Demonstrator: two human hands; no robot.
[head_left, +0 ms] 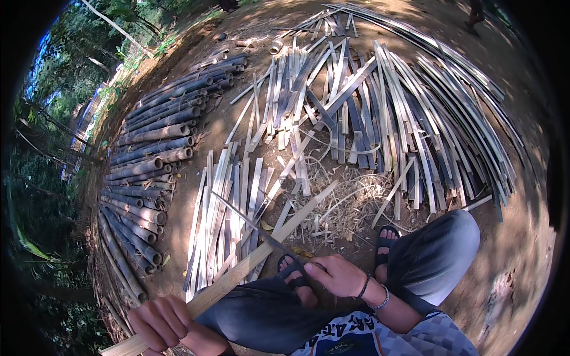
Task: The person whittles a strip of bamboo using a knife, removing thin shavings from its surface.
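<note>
My left hand (159, 323) grips pale strip (234, 274), lower left; right hand (337, 276) holds knife (255, 227), lower center, blade crossing strip. Shavings (341, 207) mid-frame.

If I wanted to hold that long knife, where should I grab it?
Best at the handle end, I'd say, coming from the lower right: the right hand closes round that end and mostly hides it. The knife points its long, thin blade up and left, across the bamboo strip, so avoid that part.
</note>
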